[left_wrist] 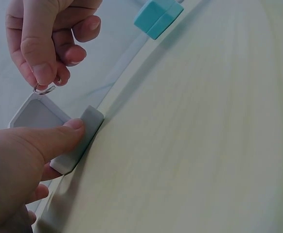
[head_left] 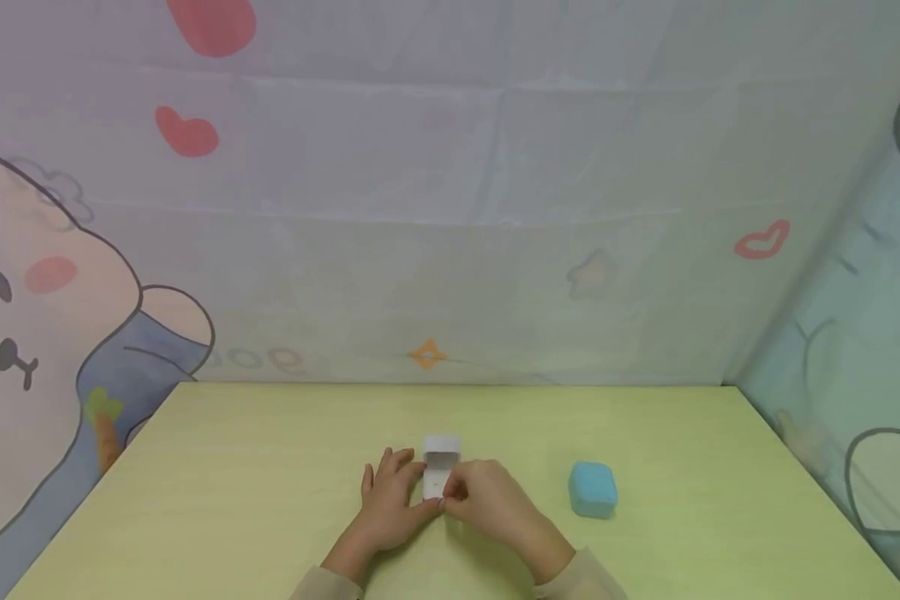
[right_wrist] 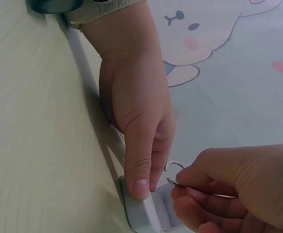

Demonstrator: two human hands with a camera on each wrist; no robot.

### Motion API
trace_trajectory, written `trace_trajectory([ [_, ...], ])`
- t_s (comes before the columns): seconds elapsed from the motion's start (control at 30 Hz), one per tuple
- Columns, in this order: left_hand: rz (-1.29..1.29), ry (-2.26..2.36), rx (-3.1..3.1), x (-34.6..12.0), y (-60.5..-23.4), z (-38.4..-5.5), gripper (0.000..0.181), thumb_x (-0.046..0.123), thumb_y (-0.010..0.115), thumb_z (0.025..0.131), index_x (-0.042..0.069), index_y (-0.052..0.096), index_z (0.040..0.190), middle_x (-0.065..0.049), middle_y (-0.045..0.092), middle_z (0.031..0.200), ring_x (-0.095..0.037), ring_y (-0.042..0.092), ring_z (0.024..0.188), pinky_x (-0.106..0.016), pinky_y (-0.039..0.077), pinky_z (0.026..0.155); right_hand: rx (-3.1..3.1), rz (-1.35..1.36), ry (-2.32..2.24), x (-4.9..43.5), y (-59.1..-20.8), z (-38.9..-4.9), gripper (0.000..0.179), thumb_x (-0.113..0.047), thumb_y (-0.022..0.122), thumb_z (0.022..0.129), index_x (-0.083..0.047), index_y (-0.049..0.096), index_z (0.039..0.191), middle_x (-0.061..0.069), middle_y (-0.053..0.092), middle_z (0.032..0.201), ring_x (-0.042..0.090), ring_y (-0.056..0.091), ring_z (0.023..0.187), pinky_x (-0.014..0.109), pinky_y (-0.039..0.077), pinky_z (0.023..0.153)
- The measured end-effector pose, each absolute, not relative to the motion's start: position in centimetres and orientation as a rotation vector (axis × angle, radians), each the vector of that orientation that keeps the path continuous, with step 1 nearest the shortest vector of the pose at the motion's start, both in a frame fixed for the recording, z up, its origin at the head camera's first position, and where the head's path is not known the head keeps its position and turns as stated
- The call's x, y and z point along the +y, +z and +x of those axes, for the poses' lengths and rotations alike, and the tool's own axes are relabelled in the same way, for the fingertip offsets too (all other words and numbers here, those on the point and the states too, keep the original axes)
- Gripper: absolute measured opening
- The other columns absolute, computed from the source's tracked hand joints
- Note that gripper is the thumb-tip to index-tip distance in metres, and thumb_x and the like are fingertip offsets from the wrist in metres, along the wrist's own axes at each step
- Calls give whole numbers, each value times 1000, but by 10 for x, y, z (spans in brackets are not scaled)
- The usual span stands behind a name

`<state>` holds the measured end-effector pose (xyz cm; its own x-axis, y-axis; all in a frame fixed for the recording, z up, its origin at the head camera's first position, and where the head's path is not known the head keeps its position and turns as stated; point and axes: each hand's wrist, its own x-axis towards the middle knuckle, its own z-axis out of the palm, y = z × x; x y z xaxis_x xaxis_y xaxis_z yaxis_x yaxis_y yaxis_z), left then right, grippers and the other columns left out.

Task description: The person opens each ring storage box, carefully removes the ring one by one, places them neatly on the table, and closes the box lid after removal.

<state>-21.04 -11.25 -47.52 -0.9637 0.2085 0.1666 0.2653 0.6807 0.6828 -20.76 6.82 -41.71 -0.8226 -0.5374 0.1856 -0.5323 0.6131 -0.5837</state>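
A small white ring box (head_left: 442, 445) stands on the table with its lid raised. My left hand (head_left: 392, 508) holds it from the left; in the left wrist view the thumb lies across the edge of the box base (left_wrist: 78, 153), with a finger behind. My right hand (head_left: 495, 502) pinches a thin silver ring (right_wrist: 172, 165) between thumb and forefinger. In the left wrist view the ring (left_wrist: 44, 91) hangs at the fingertips, by the raised lid. The right fingers partly hide the box's inside in the right wrist view.
A light blue rounded box (head_left: 592, 490) sits closed on the table to the right of my right hand. The pale yellow table (head_left: 270, 467) ends at a patterned cloth backdrop (head_left: 390, 167) behind and at the sides.
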Motion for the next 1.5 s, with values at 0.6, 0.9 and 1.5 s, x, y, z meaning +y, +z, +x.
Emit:
trace_trajectory([
  [0.6,-403,-1170,-2803,-113,-477,-213,52,30,71,82,-1,56,121,-26,37,142,-54,13,138,-70,-2,106,2798,-950,-938,66,-416,-207,5,-9,71,80,-9,69,75,-6,65,69,-4,49,58,13,44,55],
  [0.9,-407,-1184,-2801,-113,-476,-213,55,32,70,82,-2,55,123,-27,36,142,-54,11,139,-69,-4,107,2759,-937,-930,67,-414,-206,4,-8,70,79,-8,69,75,-4,66,69,-2,48,57,14,44,55],
  [1.5,-393,-1166,-2818,-114,-479,-214,57,34,71,82,-1,55,123,-26,36,143,-52,12,139,-69,-3,107,2702,-961,-896,67,-416,-204,6,-4,70,76,-8,68,73,-6,62,67,-1,47,60,15,44,58],
])
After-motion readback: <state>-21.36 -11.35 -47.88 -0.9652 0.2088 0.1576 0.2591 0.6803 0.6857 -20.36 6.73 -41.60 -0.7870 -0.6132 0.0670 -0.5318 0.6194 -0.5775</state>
